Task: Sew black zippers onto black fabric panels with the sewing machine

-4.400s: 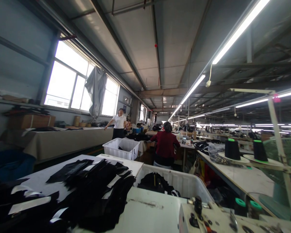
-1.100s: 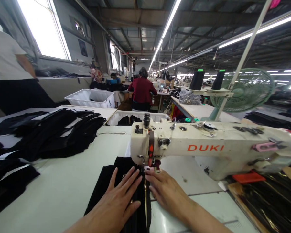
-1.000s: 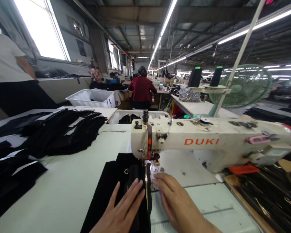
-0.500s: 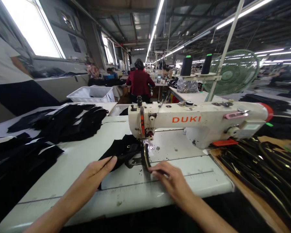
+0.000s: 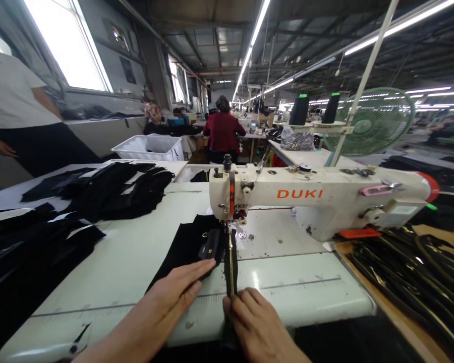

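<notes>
A cream DUKI sewing machine (image 5: 318, 199) stands on the white table (image 5: 136, 262). Under its needle lies a black fabric piece (image 5: 189, 244) with a black zipper (image 5: 230, 262) along its right edge. My left hand (image 5: 170, 302) rests flat on the fabric's near end, fingers stretched out. My right hand (image 5: 255, 322) pinches the near end of the zipper, fingers closed on it, just right of my left hand.
Black cut pieces (image 5: 109, 189) are piled at the table's left. Snips (image 5: 73, 345) lie at the near left edge. Black zippers (image 5: 412, 272) fill a board at the right. A person in white (image 5: 18, 121) stands at left. A seated person in red (image 5: 223, 131), white bins (image 5: 149, 148) and a green fan (image 5: 376, 121) are behind.
My left hand slid from the fabric's left edge onto its near end and flattened it. My right hand drew back toward me along the zipper, which now lies straight. The view shifted slightly.
</notes>
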Demonstrator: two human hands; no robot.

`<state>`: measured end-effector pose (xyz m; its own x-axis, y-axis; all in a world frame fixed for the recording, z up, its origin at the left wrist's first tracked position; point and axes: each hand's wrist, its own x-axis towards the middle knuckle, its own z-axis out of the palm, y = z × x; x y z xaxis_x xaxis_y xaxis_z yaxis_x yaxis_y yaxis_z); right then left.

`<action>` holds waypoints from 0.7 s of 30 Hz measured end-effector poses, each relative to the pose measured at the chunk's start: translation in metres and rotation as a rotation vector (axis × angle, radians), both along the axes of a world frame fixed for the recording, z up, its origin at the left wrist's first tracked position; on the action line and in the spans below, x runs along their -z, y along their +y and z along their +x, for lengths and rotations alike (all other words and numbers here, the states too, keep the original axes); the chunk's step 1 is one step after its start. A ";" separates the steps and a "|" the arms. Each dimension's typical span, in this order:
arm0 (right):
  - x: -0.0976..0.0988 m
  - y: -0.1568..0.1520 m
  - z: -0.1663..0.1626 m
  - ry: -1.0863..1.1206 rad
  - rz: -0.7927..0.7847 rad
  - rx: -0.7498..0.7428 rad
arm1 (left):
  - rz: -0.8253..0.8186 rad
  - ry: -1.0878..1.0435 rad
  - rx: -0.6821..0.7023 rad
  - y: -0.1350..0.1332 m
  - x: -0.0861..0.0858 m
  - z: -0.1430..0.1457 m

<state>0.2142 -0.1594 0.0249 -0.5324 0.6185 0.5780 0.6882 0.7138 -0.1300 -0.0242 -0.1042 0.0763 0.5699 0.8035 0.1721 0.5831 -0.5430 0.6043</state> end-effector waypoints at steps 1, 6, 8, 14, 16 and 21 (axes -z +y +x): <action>0.004 -0.001 0.005 0.046 -0.051 0.004 | 0.053 0.047 0.035 -0.002 0.007 -0.002; -0.038 0.039 0.073 0.646 -0.538 0.257 | 0.031 0.105 -0.039 -0.002 0.014 -0.006; -0.059 0.056 0.086 0.694 -0.551 0.278 | 0.007 0.081 -0.093 0.001 0.009 -0.010; -0.083 0.052 0.051 0.462 -0.491 0.043 | 0.178 0.242 0.168 0.014 -0.002 0.003; -0.085 0.046 0.043 0.400 -0.457 0.015 | 0.209 0.244 0.069 0.025 0.002 0.030; -0.058 0.033 0.039 0.248 -0.309 -0.001 | 0.239 0.246 0.051 0.038 0.015 0.079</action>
